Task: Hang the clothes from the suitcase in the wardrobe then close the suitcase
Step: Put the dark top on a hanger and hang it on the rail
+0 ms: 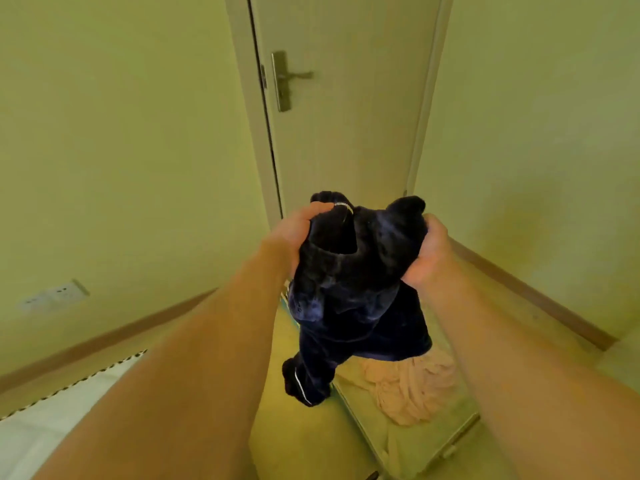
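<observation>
A dark navy velvet garment [349, 292] with thin white piping hangs in the air in front of me. My left hand [294, 233] grips its top left edge and my right hand [427, 252] grips its top right edge, the cloth bunched between them. Below it, the open suitcase [426, 441] lies on the floor with a crumpled peach-pink garment [412, 386] inside. The lower end of the navy garment dangles above the suitcase's left side. No wardrobe is in view.
A closed pale door [346, 98] with a metal lever handle [291, 77] stands straight ahead. Plain walls run on both sides, with a wall socket [55, 294] low on the left. A white bed edge [52, 420] with dark trim lies at lower left.
</observation>
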`<action>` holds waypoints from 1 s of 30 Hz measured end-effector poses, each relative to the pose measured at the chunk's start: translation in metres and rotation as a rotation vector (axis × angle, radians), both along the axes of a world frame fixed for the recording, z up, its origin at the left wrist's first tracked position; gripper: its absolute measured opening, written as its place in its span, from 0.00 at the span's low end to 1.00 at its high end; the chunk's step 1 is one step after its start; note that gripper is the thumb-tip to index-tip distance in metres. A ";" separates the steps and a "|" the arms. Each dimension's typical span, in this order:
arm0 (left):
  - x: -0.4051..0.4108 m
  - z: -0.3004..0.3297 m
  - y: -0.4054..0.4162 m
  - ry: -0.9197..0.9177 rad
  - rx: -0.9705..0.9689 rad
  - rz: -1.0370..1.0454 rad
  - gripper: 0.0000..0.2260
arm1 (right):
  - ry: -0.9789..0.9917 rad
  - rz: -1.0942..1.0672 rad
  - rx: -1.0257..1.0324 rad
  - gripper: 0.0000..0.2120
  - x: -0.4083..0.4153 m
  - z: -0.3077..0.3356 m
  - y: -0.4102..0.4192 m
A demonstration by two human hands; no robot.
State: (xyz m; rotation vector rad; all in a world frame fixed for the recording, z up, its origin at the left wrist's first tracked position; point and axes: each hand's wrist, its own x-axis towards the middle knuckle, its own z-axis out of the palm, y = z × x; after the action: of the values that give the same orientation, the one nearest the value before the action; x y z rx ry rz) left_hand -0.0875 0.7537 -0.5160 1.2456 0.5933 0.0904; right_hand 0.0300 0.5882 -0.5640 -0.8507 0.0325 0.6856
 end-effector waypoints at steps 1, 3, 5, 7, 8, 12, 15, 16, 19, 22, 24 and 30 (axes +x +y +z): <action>-0.021 0.028 0.003 -0.040 0.045 0.036 0.13 | -0.030 0.006 0.019 0.20 -0.015 0.029 0.009; -0.054 0.075 0.006 -0.096 0.104 0.083 0.12 | -0.066 0.028 0.078 0.18 -0.042 0.077 0.024; -0.097 0.125 0.011 -0.155 0.169 0.144 0.12 | -0.107 0.048 0.131 0.18 -0.079 0.130 0.038; -0.147 0.177 0.018 -0.211 0.257 0.207 0.13 | -0.160 0.069 0.214 0.20 -0.124 0.186 0.056; -0.170 0.198 0.020 -0.235 0.302 0.236 0.13 | -0.179 0.089 0.260 0.20 -0.144 0.209 0.063; -0.261 0.264 0.024 -0.317 0.460 0.357 0.12 | -0.266 0.172 0.392 0.17 -0.223 0.275 0.093; -0.324 0.289 0.029 -0.346 0.527 0.448 0.11 | -0.302 0.269 0.478 0.15 -0.275 0.297 0.116; -0.345 0.293 0.032 -0.345 0.549 0.479 0.11 | -0.309 0.307 0.491 0.13 -0.293 0.300 0.123; -0.398 0.290 0.042 -0.313 0.559 0.545 0.11 | -0.308 0.400 0.511 0.11 -0.336 0.292 0.147; -0.434 0.263 0.056 -0.241 0.542 0.584 0.11 | -0.273 0.494 0.490 0.12 -0.370 0.261 0.172; -0.450 0.235 0.070 -0.193 0.505 0.622 0.12 | -0.230 0.526 0.433 0.13 -0.389 0.230 0.186; -0.480 0.085 0.117 0.042 0.301 0.760 0.14 | -0.219 0.639 -0.090 0.22 -0.426 0.091 0.218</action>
State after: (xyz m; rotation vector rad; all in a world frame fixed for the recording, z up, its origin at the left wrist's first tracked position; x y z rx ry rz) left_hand -0.5679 0.8705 -0.4305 1.2502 1.0952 0.8134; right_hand -0.3960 0.8063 -0.4728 -1.0270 -0.4245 1.1880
